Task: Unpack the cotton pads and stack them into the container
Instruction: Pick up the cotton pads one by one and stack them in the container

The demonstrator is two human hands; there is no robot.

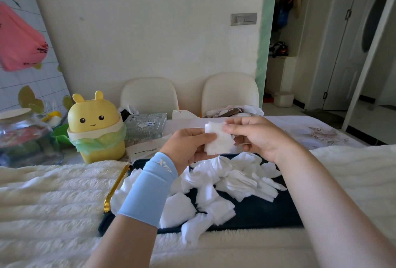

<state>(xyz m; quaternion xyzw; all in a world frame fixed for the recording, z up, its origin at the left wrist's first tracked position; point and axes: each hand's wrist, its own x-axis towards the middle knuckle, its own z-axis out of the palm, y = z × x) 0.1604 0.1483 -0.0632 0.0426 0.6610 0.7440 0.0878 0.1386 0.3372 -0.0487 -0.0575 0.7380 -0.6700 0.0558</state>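
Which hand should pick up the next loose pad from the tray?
Probably right. The left hand cradles the stack; the right hand only pinches its edge, above the loose pads on the tray.

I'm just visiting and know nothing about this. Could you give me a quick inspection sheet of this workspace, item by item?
Surface: cream fluffy blanket, with a dark blue tray with a gold handle lying on it.
Job's things: loose white cotton pads heaped in the tray, a few spilling over its near edge; small stack of white cotton pads held above.
Clutter: yellow bunny-eared bin, clear glass dish, glass jar and papers behind the tray.
Fingers: left hand and right hand both pinch the small stack.
Cables: nothing seen.
Surroundings: two cream chairs, grey wall switch, open doorway at right.
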